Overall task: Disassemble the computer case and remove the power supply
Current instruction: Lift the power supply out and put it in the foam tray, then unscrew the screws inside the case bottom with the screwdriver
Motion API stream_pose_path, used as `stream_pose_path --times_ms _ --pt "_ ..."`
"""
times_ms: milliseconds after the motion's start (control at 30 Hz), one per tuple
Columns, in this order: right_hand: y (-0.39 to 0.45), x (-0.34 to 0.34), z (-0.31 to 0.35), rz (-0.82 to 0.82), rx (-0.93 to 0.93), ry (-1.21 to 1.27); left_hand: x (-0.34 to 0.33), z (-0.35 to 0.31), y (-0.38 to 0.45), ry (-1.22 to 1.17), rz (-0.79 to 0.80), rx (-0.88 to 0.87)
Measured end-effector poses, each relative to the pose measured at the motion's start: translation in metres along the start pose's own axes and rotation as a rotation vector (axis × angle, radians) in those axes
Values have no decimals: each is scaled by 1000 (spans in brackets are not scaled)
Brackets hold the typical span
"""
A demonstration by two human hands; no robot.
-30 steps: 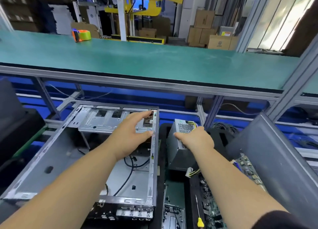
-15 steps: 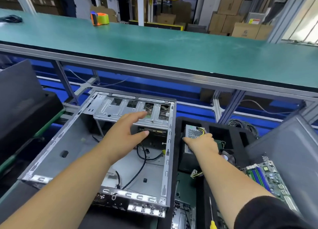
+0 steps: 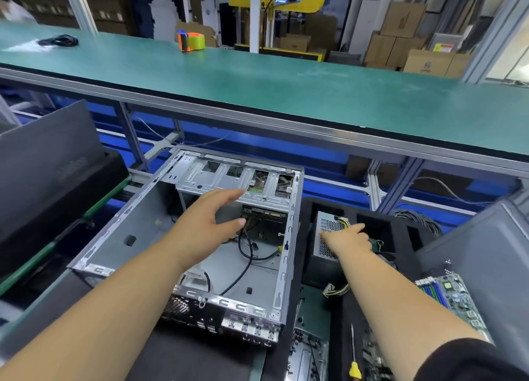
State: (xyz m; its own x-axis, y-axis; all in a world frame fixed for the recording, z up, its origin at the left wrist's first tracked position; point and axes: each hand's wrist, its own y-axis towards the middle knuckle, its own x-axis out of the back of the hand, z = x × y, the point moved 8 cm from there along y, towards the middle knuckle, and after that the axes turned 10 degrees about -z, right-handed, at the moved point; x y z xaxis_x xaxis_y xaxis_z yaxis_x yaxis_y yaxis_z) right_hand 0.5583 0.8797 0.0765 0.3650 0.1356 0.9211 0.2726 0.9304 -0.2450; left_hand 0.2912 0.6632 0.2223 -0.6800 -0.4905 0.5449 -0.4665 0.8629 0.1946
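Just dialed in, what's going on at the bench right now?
A person is stripping a desktop PC. The computer case lies open on its side, mostly gutted, with a few black cables left inside. The left hand hovers open over its drive bay. The right hand rests on the power supply, already out and standing in a black foam tray beside the case. A motherboard and a yellow-handled screwdriver lie nearby.

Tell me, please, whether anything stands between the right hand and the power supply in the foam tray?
Nothing visible does. The right hand already rests on top of the power supply, which sits in a slot of the black foam tray beside the open computer case.
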Motion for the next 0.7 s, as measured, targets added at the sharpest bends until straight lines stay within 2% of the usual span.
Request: stream_pose_path --times_ms 100,167,233,300,400,500,700 --pt "-16 25 17 -118 204 4 13 8 -8 70 -58 33" --pt "-36 39 38 -167 401 145 23 22 -13 227 -107 122" --pt "-65 49 61 -136 602 330 32 43 -19 535 -102 254" --pt "-99 53 80 -93 807 400 35 61 -28 803 -33 349" --pt "-139 38 98 4 1011 329 27 77 -40 895 1 329" --pt "-152 16 100 94 1011 221 19 79 -48 897 -30 235" --pt "-164 14 99 32 896 233 25 78 -47 798 -38 113"
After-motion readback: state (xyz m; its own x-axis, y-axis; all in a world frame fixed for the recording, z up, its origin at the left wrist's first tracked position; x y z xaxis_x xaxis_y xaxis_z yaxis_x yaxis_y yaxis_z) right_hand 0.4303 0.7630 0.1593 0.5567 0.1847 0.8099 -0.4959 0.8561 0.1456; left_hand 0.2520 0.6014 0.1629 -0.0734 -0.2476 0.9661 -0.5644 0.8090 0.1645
